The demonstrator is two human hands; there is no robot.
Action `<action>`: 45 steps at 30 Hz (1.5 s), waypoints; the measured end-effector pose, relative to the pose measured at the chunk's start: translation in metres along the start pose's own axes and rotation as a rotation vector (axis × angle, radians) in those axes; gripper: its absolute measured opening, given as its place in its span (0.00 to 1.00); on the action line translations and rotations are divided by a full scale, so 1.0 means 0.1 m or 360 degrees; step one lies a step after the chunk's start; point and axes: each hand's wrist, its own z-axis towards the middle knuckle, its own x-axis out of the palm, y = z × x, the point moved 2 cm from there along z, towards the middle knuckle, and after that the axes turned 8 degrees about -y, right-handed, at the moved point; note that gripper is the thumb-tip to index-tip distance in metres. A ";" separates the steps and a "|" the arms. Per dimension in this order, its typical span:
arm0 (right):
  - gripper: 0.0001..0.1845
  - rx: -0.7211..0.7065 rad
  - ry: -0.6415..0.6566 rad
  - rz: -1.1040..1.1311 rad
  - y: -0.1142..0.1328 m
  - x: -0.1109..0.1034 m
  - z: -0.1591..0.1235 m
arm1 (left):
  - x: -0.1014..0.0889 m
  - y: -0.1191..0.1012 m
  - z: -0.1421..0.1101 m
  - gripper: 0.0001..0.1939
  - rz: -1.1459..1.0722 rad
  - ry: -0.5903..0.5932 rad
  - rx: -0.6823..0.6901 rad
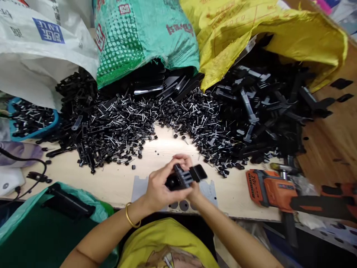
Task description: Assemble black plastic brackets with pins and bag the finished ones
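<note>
In the head view, both bare hands meet over the near edge of a pale wooden bench [111, 180], around a small black assembly [183, 179] with a ribbed part and a flat tab that juts toward the right. The left hand [159, 185], with a gold bracelet [127, 216] at its wrist, has its grip closed about the assembly, thumb along the near side, pinching it. The right hand [195, 191] comes in from the other side and is mostly hidden behind the assembly, so I cannot tell how its grip stands. The assembly is held above a grey plate [139, 186] with round dark holes, which lies at the bench edge just in front of a yellow shirt [164, 238]. Farther back, a wide heap of black-headed metal pins [131, 115] curves around a bare patch of wood. At its left end lie black slotted pieces [95, 139], near a blue tray [57, 121] of more pins. Behind the heap stand a white sack [69, 46], a teal sack [150, 41] with dark flat panels [173, 85] at its mouth, and a yellow sack [223, 33]. Black brackets [252, 108] spill from the yellow one. An orange and black power tool [279, 191] lies at the right, near the bench edge. At the lower left, a green bag [19, 238] gapes below the bench, with a long black part [72, 203] at its mouth.
</note>
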 end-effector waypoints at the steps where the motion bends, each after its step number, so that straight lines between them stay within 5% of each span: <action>1: 0.17 0.0007 -0.0163 -0.0084 -0.06 -0.15 0.27 | 0.01 0.14 0.06 0.26 0.0227 -0.0006 0.0081; 5: 0.12 -0.0432 -0.0397 -0.0938 -0.11 -0.57 1.51 | 0.24 0.75 0.23 0.23 0.0893 0.0224 0.0345; 9: 0.18 -0.0855 -0.0111 -0.1632 -0.06 -0.37 2.51 | 0.56 1.15 0.39 0.21 0.1118 0.0466 0.0403; 13: 0.18 -0.1039 0.0050 -0.1805 -0.03 -0.10 2.97 | 0.59 1.16 0.50 0.27 0.1047 0.0486 0.0387; 16: 0.20 -0.1088 0.0047 -0.1741 0.05 -0.15 3.06 | 0.34 0.97 0.42 0.25 0.0945 0.0354 0.0407; 19: 0.28 -0.1127 -0.0057 -0.1793 0.15 -0.41 3.05 | -0.14 0.80 0.19 0.18 0.1045 0.0090 0.0229; 24: 0.51 -0.1127 -0.0307 -0.2025 0.25 -0.87 2.95 | -1.22 0.88 -0.28 0.14 0.1682 -0.0486 -0.0561; 27: 0.58 -0.0807 -0.0318 -0.2173 0.31 -1.01 2.86 | -1.66 1.08 -0.42 0.15 0.1920 -0.0475 -0.0743; 31: 0.54 -0.0678 -0.0413 -0.2212 0.47 -1.07 2.60 | -1.85 1.23 -0.35 0.13 0.1957 -0.0225 -0.0718; 34: 0.43 -0.0799 -0.0361 -0.2209 0.54 -1.05 2.28 | -1.81 1.09 -0.25 0.13 0.1831 -0.0323 -0.0648; 37: 0.30 -0.0823 -0.0171 -0.2204 0.47 -0.99 1.92 | -1.58 0.84 -0.27 0.17 0.1400 -0.0402 -0.0659; 41: 0.25 -0.0658 -0.0058 -0.2135 0.26 -0.92 1.37 | -0.85 0.62 -0.46 0.20 0.0746 0.0011 -0.0600; 45: 0.27 -0.0511 0.0086 -0.1958 0.12 -0.81 0.65 | -0.10 0.66 -0.68 0.15 0.0658 0.0227 -0.0435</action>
